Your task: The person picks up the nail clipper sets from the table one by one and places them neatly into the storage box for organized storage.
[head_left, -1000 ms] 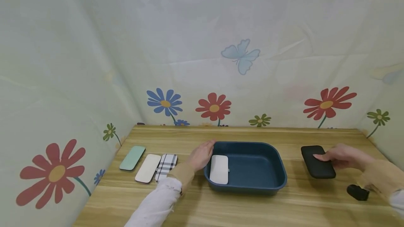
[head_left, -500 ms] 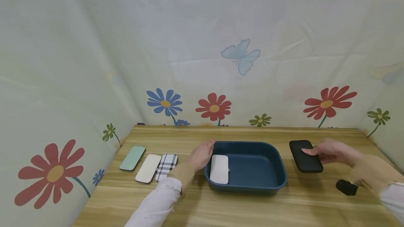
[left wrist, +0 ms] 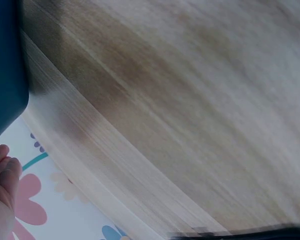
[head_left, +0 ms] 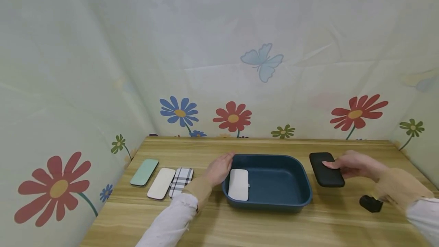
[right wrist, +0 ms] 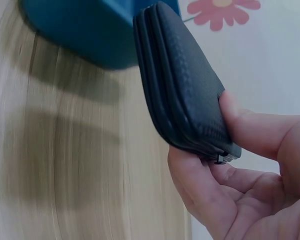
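Observation:
My right hand [head_left: 358, 164] holds a black zipped case [head_left: 326, 169] above the table, just right of the blue tray [head_left: 267, 204]. In the right wrist view the thumb lies on one face of the case [right wrist: 190, 80] and fingers of the hand [right wrist: 255, 175] are beneath it. My left hand [head_left: 218, 169] rests with nearly straight fingers on the tray's left rim. Inside the tray, a white case [head_left: 238, 185] lies at the left end. In the left wrist view the hand [left wrist: 2, 195] shows at the lower left, near the tray [left wrist: 5, 75].
Left of the tray lie a mint case [head_left: 144, 172], a cream case [head_left: 161, 183] and a plaid case [head_left: 181, 181]. A small black object [head_left: 370, 204] is below my right wrist. A flowered cloth [head_left: 205, 87] hangs behind the wooden table [head_left: 274, 231].
My right hand has moved left with the black case, closer to the tray. The small black object by that wrist has shifted left too. My left hand has stayed at the rim.

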Tool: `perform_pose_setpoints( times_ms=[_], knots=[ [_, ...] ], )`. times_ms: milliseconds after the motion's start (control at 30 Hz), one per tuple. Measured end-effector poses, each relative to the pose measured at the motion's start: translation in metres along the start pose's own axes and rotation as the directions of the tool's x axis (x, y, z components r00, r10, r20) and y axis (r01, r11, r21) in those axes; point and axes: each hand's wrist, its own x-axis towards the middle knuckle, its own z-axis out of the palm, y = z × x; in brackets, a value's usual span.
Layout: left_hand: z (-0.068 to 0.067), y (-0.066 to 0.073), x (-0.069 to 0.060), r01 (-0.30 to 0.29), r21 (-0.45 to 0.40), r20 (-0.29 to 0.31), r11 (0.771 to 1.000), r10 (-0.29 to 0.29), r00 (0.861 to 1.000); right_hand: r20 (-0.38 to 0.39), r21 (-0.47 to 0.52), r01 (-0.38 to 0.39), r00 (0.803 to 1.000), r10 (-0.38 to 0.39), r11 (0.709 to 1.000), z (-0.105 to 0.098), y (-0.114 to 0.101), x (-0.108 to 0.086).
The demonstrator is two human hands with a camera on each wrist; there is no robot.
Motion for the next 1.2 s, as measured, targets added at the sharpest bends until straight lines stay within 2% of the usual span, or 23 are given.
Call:
perform_pose_setpoints(
  times_ms=[233,700,833,1200],
  knots=[
    [0.002,-0.001,0.0,0.012,-0.003,0.002,1.0,-0.012,1.0,0.052,0.027,0.045,0.998,-0.047,0.999,0.013,-0.01,0.003],
    [0.002,-0.001,0.0,-0.009,-0.007,-0.009,1.0,0.009,1.0,0.054,0.027,0.036,0.998,-0.037,0.999,0.024,-0.019,0.004],
    [0.001,-0.001,0.0,-0.003,-0.004,-0.003,1.0,0.003,1.0,0.077,0.037,0.052,0.996,-0.054,0.998,0.03,-0.024,0.005],
    [-0.002,0.001,-0.001,0.003,-0.01,0.006,1.0,-0.003,1.0,0.058,0.009,0.056,0.997,-0.057,0.998,0.044,-0.033,0.01]
  ],
)
